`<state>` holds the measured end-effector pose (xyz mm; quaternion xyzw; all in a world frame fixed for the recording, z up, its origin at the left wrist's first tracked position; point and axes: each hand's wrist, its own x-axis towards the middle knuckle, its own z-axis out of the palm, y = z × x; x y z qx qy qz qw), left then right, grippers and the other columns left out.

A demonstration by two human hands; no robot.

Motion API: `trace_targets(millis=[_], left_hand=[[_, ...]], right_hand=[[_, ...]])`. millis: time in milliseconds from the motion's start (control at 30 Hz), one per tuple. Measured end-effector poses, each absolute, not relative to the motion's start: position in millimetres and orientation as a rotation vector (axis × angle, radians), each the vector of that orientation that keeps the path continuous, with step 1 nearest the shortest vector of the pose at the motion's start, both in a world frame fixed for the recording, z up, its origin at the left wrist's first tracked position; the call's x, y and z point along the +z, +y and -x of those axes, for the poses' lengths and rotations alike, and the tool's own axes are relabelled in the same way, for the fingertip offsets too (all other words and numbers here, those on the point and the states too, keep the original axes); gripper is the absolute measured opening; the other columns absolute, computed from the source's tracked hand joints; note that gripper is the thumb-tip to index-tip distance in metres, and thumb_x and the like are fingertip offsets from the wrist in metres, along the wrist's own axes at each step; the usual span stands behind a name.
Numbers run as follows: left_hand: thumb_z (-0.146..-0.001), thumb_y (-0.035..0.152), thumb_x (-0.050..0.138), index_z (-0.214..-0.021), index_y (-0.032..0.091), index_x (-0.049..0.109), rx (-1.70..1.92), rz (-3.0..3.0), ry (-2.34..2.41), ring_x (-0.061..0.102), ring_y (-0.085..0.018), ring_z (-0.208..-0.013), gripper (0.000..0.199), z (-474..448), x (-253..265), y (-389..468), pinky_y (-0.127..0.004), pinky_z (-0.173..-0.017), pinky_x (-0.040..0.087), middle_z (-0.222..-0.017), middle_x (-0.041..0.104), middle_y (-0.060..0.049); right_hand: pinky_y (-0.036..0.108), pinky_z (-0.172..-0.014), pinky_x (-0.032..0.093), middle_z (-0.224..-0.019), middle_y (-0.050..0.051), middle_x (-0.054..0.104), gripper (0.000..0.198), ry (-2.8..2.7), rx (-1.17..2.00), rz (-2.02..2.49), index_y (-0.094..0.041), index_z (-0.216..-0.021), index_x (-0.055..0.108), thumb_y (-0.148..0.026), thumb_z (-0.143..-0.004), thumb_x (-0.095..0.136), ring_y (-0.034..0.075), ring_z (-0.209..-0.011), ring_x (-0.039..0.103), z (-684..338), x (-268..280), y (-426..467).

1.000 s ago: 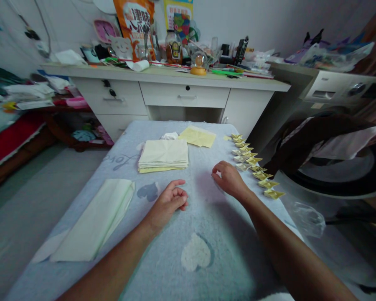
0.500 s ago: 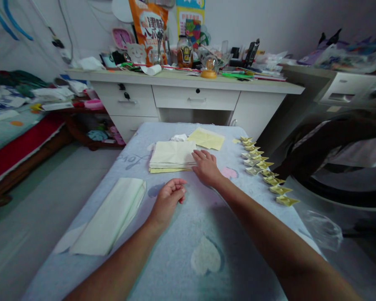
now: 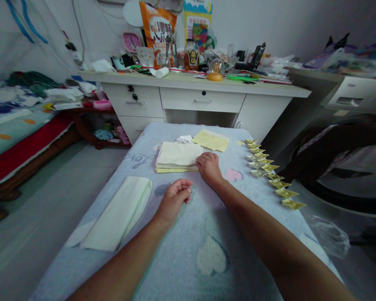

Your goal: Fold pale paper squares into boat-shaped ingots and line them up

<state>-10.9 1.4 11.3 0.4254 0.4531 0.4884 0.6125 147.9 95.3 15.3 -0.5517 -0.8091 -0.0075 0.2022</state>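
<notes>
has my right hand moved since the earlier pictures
Yes. Judged against the paper stack, the right hand has moved left and slightly forward, from the cloth nearer the paper boats to the stack's right edge.

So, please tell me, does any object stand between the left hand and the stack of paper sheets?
Nothing visible stands between the left hand and the stack of paper sheets; only the blue heart-patterned cloth shows there. The right hand is at the stack's right edge, beside that path.
</notes>
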Motion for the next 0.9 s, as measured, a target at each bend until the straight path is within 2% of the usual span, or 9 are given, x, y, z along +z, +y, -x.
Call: trace_targets(millis=[233,333,467,567,633,667,733,833,900], left_hand=[[-0.071,0.022,0.063,-0.091,0.016,0.062,1.149,-1.021,1.060,0.047,-0.009,-0.054,0.020,10.6,9.0,1.1,-0.022,-0.053,0.036,-0.066,0.054,0.002],[-0.069,0.019,0.067,-0.102,0.020,0.059,1.316,-1.190,1.213,0.053,-0.010,-0.066,0.034,10.6,11.7,-3.6,-0.023,-0.059,0.041,-0.091,0.056,-0.002],[-0.066,0.012,0.070,-0.124,0.026,0.050,1.576,-1.505,1.366,0.055,-0.017,-0.088,0.063,12.1,20.2,-11.6,-0.029,-0.072,0.047,-0.128,0.042,-0.010],[-0.067,0.011,0.070,-0.116,0.027,0.062,1.448,-1.730,1.363,0.054,-0.023,-0.097,0.052,15.1,21.8,-12.1,-0.039,-0.092,0.043,-0.130,0.044,-0.009],[-0.069,0.010,0.068,-0.094,0.026,0.071,1.326,-1.867,1.319,0.052,-0.027,-0.100,0.030,17.1,19.3,-10.0,-0.043,-0.098,0.038,-0.112,0.055,-0.007],[-0.070,0.010,0.066,-0.088,0.026,0.072,1.286,-1.906,1.301,0.052,-0.028,-0.101,0.025,17.9,17.7,-9.0,-0.044,-0.098,0.037,-0.102,0.058,-0.007],[-0.074,0.010,0.062,-0.086,0.027,0.073,1.264,-1.932,1.278,0.052,-0.028,-0.103,0.023,18.8,15.9,-8.1,-0.043,-0.097,0.039,-0.100,0.059,-0.007],[-0.078,0.012,0.059,-0.087,0.026,0.073,1.314,-1.891,1.235,0.056,-0.025,-0.103,0.022,19.3,17.1,-9.7,-0.038,-0.094,0.042,-0.103,0.059,-0.006],[-0.080,0.014,0.060,-0.087,0.025,0.073,1.363,-1.835,1.201,0.057,-0.023,-0.102,0.018,19.7,18.0,-10.9,-0.036,-0.094,0.043,-0.103,0.060,-0.006]], right_hand=[[0.041,-0.094,0.027,-0.106,0.007,0.069,0.026,-2.311,0.005,1.490,-0.020,-0.088,0.072,-0.024,-0.093,0.047,0.026,-0.110,0.047,-148.0,33.6,88.4],[0.041,-0.097,0.026,-0.104,0.007,0.068,0.022,-2.276,-0.070,1.434,-0.021,-0.088,0.070,-0.024,-0.092,0.048,0.025,-0.110,0.046,-153.8,45.9,73.1],[0.044,-0.101,0.024,-0.093,0.007,0.067,0.016,-2.333,-0.163,1.384,-0.021,-0.085,0.067,-0.021,-0.089,0.052,0.026,-0.104,0.048,-161.2,56.9,34.6],[0.047,-0.105,0.021,-0.089,0.006,0.066,0.014,-2.402,-0.126,1.343,-0.023,-0.085,0.066,-0.016,-0.086,0.053,0.025,-0.100,0.050,-164.5,57.9,3.0],[0.046,-0.107,0.021,-0.091,0.004,0.066,0.014,-2.440,-0.030,1.252,-0.024,-0.089,0.065,-0.014,-0.082,0.057,0.023,-0.101,0.051,-169.9,57.2,-12.2],[0.046,-0.107,0.022,-0.095,0.004,0.066,0.018,-2.437,0.024,1.228,-0.024,-0.094,0.064,-0.014,-0.080,0.059,0.024,-0.103,0.051,-174.7,56.6,-17.1],[0.047,-0.107,0.025,-0.111,0.008,0.063,0.032,-2.370,0.128,1.267,-0.024,-0.110,0.061,-0.021,-0.078,0.065,0.026,-0.110,0.049,-189.6,54.5,-21.3],[0.052,-0.106,0.028,-0.134,0.014,0.048,0.077,-2.268,0.273,1.380,-0.023,-0.137,0.042,-0.038,-0.070,0.075,0.033,-0.125,0.039,-219.2,46.1,-18.3],[0.054,-0.107,0.028,-0.143,0.015,0.039,0.091,-2.262,0.379,1.408,-0.024,-0.145,0.030,-0.041,-0.069,0.076,0.035,-0.134,0.030,-235.7,36.8,-14.8]])
